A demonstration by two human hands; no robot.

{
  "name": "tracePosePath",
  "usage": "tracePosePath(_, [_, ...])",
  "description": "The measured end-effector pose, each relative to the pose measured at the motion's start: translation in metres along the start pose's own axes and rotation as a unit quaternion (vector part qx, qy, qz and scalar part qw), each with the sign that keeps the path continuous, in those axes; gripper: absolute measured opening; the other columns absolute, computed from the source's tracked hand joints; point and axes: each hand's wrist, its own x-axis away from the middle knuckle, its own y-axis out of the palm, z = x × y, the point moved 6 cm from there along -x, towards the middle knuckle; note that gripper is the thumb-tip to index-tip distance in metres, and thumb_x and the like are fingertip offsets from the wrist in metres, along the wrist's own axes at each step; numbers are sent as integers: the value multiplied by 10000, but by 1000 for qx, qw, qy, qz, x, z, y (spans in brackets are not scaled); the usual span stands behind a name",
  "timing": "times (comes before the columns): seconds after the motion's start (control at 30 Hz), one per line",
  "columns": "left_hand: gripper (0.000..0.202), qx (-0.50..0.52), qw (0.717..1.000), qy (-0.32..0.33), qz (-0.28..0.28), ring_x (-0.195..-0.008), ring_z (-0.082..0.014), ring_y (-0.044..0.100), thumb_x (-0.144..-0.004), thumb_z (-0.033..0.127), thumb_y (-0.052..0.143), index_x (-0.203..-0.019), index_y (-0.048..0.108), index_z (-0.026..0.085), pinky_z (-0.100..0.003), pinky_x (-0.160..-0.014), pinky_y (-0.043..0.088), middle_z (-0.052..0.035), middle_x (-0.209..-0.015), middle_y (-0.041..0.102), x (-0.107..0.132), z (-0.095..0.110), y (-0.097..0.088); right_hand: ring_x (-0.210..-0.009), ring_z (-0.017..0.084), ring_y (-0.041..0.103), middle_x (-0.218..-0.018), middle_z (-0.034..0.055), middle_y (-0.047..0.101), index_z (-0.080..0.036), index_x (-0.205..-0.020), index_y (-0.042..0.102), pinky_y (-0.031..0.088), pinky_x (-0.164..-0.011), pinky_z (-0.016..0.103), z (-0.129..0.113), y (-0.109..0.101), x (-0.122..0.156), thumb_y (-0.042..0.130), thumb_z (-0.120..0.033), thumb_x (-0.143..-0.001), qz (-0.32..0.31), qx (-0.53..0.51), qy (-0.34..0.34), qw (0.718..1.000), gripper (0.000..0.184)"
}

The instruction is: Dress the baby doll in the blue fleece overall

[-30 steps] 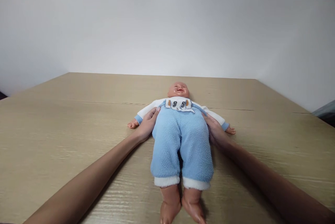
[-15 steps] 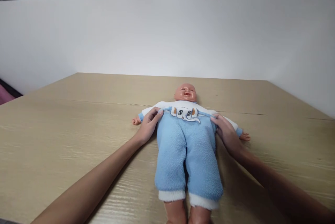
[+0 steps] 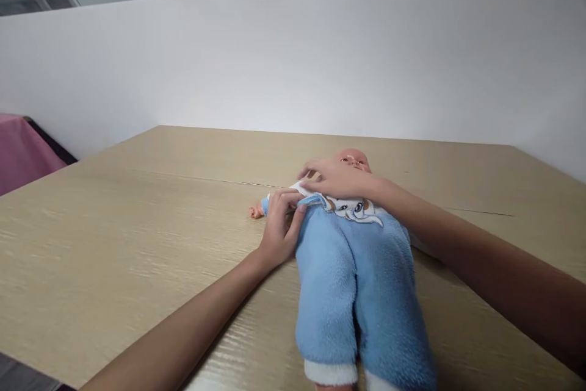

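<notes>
The doll (image 3: 348, 281) lies on its back on the pale wood worktop (image 3: 137, 238), head away from the person and legs toward them, with both hands at its upper body. The left grip (image 3: 280, 227) is beside the doll's flank, on the same side as its visible small arm; the right grip (image 3: 339, 179) reaches across over the chest, just below the head (image 3: 353, 157). The left thumb and fingers are closed together, pinching the blue strap (image 3: 312, 199) at the top corner of the trousers. The right one is partly open, its fingers loosely curved and a gap showing between them and the thumb; the tips are at the white shoulder cloth, though whether they touch it or hang just above cannot be told. The doll wears fluffy blue trousers (image 3: 325, 293) with a white cuff (image 3: 330, 373) and, on the bib, an elephant face (image 3: 357, 209) with a curling trunk, partly covered by the right wrist. The right hand hides the lower part of the doll's face, and the feet are cut off by the bottom edge of the view.
</notes>
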Motion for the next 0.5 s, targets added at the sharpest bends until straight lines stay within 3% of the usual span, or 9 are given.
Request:
tracePosePath(0.1, [99, 0, 1000, 16, -7, -1123, -225, 603, -1098, 234, 578, -1180, 634, 239, -394, -993, 465, -78, -1169, 669, 0, 4, -1, -1137, 303, 731, -1282, 139, 768, -190, -1148, 759, 534, -901, 353, -13, 36, -35, 722, -220, -949, -129, 91, -92, 983, 204])
tracePosePath(0.2, [105, 14, 1000, -15, -14, -1104, -235, 613, -1103, 251, 564, -1180, 636, 243, -399, -979, 480, -86, -1160, 671, 0, 3, -1, -1001, 296, 736, -1099, 118, 791, -199, -1013, 742, 488, -791, 346, -16, 50, -45, 707, -174, -933, -133, 112, -107, 979, 91])
tracePosePath(0.27, [97, 35, 998, -36, -25, -1110, -240, 620, -1108, 254, 551, -1165, 629, 243, -408, -994, 485, -89, -1153, 670, 1, 2, 1, -939, 286, 719, -1095, 117, 778, -203, -1078, 699, 459, -734, 343, -14, 45, -39, 693, -241, -951, -97, 103, -99, 985, 133])
tracePosePath(0.37, [87, 37, 998, -45, -28, -1099, -247, 625, -1105, 242, 549, -1159, 616, 246, -420, -998, 491, -90, -1136, 669, 4, 0, 1, -890, 265, 685, -1067, 91, 755, -213, -1174, 628, 448, -727, 335, -5, 18, -17, 681, -311, -945, 25, 38, -66, 997, 255])
tracePosePath(0.43, [112, 10, 999, -37, -21, -1101, -251, 624, -1093, 221, 562, -1186, 617, 253, -424, -996, 493, -90, -1135, 664, 6, 0, 0, -859, 239, 666, -1008, 53, 739, -223, -1170, 616, 450, -740, 325, 6, -2, -1, 662, -265, -918, 101, -23, -34, 994, 260])
tracePosePath(0.5, [200, -27, 1000, -2, -9, -1155, -257, 613, -1072, 194, 591, -1255, 624, 267, -433, -1028, 492, -99, -1204, 637, 9, 3, -3, -854, 218, 667, -1003, 32, 739, -226, -1175, 626, 457, -752, 313, 15, -11, 11, 633, -183, -867, 118, -73, -11, 990, 311])
